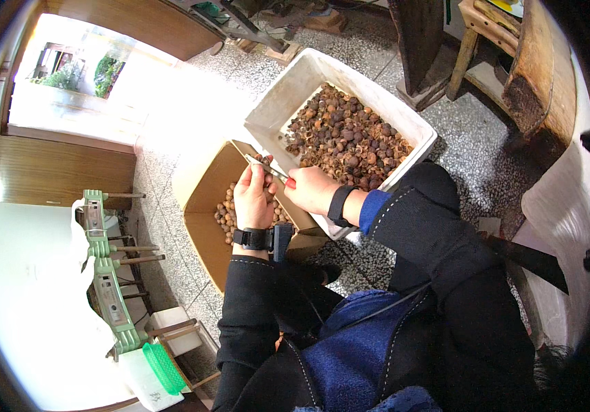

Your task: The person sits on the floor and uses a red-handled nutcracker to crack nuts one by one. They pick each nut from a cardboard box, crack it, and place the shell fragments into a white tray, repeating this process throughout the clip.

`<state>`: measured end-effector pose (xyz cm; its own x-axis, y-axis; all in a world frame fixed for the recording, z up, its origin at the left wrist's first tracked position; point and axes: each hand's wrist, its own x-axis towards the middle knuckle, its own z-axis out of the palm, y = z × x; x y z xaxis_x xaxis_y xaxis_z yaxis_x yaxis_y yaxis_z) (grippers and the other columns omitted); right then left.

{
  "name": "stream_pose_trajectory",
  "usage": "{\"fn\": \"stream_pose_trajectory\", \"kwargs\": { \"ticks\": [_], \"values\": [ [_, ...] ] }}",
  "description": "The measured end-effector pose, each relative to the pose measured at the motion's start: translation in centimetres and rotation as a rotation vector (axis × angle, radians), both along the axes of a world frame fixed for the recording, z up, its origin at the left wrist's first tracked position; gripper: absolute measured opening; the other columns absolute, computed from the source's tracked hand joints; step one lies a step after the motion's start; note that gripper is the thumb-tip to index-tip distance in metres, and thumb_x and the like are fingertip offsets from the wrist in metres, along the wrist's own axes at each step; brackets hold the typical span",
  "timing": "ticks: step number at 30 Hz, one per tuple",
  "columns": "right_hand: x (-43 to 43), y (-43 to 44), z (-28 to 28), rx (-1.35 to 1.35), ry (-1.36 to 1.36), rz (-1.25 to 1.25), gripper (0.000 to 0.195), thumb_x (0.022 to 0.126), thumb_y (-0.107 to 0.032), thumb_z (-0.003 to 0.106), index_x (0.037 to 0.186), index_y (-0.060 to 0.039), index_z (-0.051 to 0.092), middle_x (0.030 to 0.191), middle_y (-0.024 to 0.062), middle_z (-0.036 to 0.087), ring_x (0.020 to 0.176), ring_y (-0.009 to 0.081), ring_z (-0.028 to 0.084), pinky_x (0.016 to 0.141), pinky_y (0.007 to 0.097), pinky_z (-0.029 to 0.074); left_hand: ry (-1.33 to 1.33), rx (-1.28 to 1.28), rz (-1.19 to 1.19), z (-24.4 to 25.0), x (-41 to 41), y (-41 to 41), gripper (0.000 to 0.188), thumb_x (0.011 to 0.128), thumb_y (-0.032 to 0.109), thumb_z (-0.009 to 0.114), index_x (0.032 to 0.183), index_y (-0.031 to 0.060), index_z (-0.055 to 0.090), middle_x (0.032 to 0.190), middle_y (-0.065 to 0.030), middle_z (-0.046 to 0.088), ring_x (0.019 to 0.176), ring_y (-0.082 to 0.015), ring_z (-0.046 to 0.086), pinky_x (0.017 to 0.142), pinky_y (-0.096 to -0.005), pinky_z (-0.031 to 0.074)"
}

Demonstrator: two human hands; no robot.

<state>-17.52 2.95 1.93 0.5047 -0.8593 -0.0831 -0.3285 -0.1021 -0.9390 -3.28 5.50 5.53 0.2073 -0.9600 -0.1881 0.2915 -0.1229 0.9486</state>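
Note:
My right hand (311, 191) grips what looks like a knife (272, 172) by a handle mostly hidden in the fist, a bit of red showing at the fingers. The blade points up and left, across my left hand (253, 200). Between the left fingertips is a brown nut with dark husk (261, 160), partly covered by fingers and blade. Both hands are above the edge where a cardboard box (204, 257) meets a white bin (408, 121). Light-brown nuts (227, 216), likely walnuts, lie in the box. Dark husked nuts and husk pieces (349, 136) cover the bin's floor.
Speckled terrazzo floor (163, 226) surrounds the containers. A wooden bench (547, 82) stands at upper right. Green-ended wooden stools (104, 278) line the left wall, with a green basket (163, 368) at lower left. Bright light enters by a doorway (135, 98).

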Motion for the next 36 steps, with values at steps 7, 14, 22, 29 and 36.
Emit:
{"fn": "stream_pose_trajectory", "kwargs": {
  "ticks": [7, 14, 22, 29, 36],
  "values": [
    [-0.5, 0.0, 0.1, 0.086, -0.046, 0.098, 0.032, 0.084, -0.022, 0.051, 0.095, 0.007, 0.058, 0.088, 0.0229, 0.064, 0.082, 0.0357, 0.063, 0.074, 0.043, 0.05, -0.014, 0.035, 0.137, -1.1, -0.6, -0.2, 0.014, 0.095, 0.017, 0.056, 0.101, 0.0047, 0.059, 0.076, 0.0001, 0.054, 0.061, -0.0081, 0.047, 0.054, -0.0184, 0.041],
    [-0.1, -2.1, -0.2, 0.459, -0.517, 0.117, 0.025, 0.084, -0.017, 0.05, 0.093, 0.0041, 0.061, 0.082, 0.0145, 0.068, 0.067, 0.0229, 0.064, 0.059, 0.0365, 0.051, 0.319, 0.04, 0.058, -2.1, 0.0, -0.3, 0.02, 0.096, 0.025, 0.055, 0.1, 0.0049, 0.056, 0.078, -0.0005, 0.054, 0.061, -0.0086, 0.048, 0.057, -0.0214, 0.042],
    [-0.9, -2.1, 1.9, 0.618, -0.71, 0.007, 0.019, 0.084, -0.01, 0.048, 0.097, -0.001, 0.059, 0.082, 0.0088, 0.068, 0.06, 0.015, 0.061, 0.051, 0.0286, 0.049, 0.388, 0.015, -0.052, -0.2, -0.9, -0.4, 0.035, 0.099, 0.029, 0.046, 0.116, -0.0016, 0.049, 0.083, -0.0036, 0.052, 0.064, -0.0077, 0.042, 0.058, -0.0185, 0.038],
    [-1.7, -3.7, 1.9, 0.39, -0.666, -0.076, 0.016, 0.091, -0.018, 0.056, 0.093, -0.0026, 0.054, 0.068, 0.0027, 0.057, 0.049, 0.0093, 0.052, 0.045, 0.0228, 0.043, 0.288, 0.034, -0.038, 0.0, -1.2, 0.3, 0.027, 0.1, 0.025, 0.045, 0.109, 0.0001, 0.05, 0.094, -0.0101, 0.057, 0.068, -0.0086, 0.045, 0.054, -0.0185, 0.04],
    [-2.0, -3.8, 2.7, 0.345, -0.674, -0.02, 0.014, 0.086, -0.011, 0.062, 0.095, -0.001, 0.058, 0.067, 0.0017, 0.058, 0.051, 0.0083, 0.054, 0.046, 0.0229, 0.044, 0.185, 0.033, -0.098, 0.5, -2.4, 0.4, 0.024, 0.1, 0.024, 0.044, 0.107, 0.0025, 0.053, 0.09, -0.0062, 0.059, 0.067, -0.0082, 0.046, 0.055, -0.0202, 0.039]
  ]
}}
